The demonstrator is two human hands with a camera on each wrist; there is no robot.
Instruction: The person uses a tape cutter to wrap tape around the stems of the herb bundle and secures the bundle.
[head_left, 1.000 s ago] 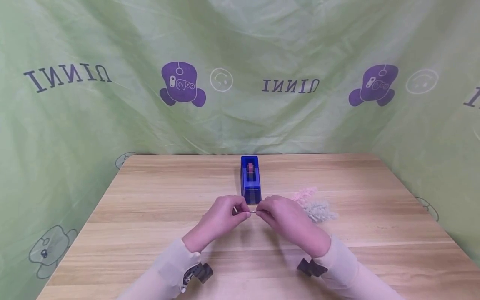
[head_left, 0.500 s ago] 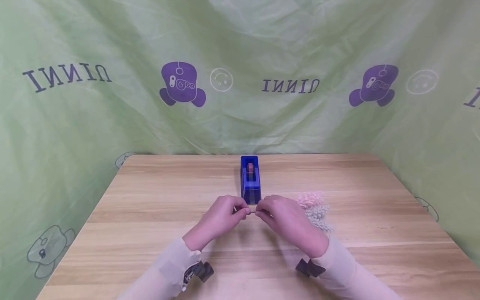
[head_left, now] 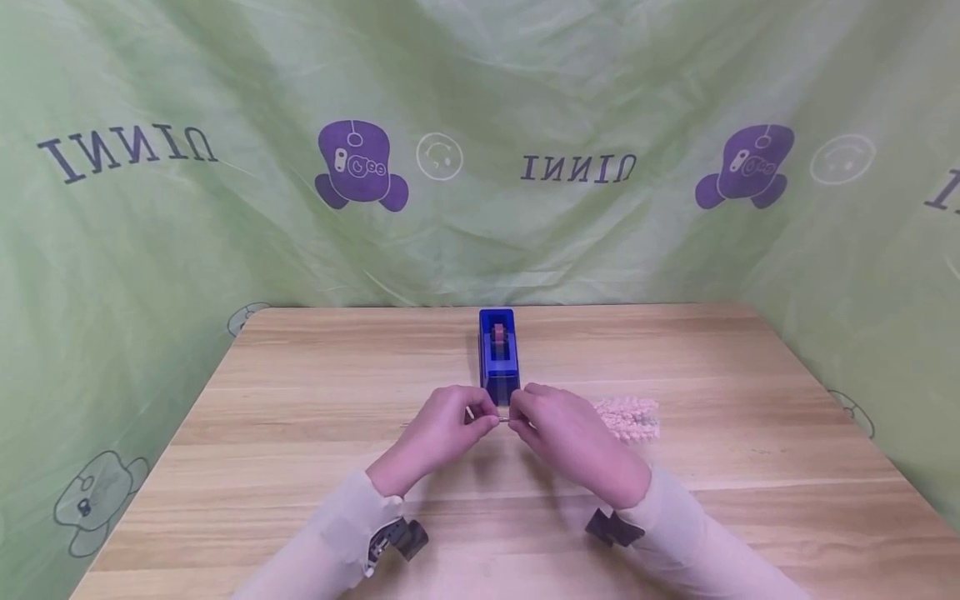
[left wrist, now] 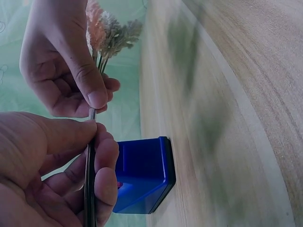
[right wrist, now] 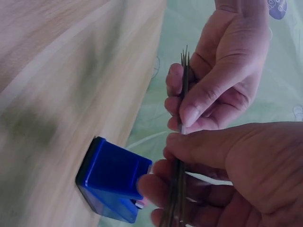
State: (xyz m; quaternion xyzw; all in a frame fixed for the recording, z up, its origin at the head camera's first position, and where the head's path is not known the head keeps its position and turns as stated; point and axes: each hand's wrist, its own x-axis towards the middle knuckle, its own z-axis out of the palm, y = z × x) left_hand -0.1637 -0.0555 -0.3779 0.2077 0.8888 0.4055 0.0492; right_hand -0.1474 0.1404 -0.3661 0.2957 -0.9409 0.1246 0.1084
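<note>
Spanning left hand [head_left: 448, 419] and right hand [head_left: 564, 433], stems [left wrist: 90, 177] seemingly cross each grip.

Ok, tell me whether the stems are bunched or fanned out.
Bunched: the stems lie in one narrow bundle, held by the left hand and right hand.

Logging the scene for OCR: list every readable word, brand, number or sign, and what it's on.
"INNIU": left print, green curtain; letters given left to right, they stand upside down.
"INNIU": centre print, same curtain, also upside down.
"I": right-edge print, same curtain; the rest is cut off.
Purple figures: inner marks too small to read.
Blue tape dispenser, flower stems: no readable text.
</note>
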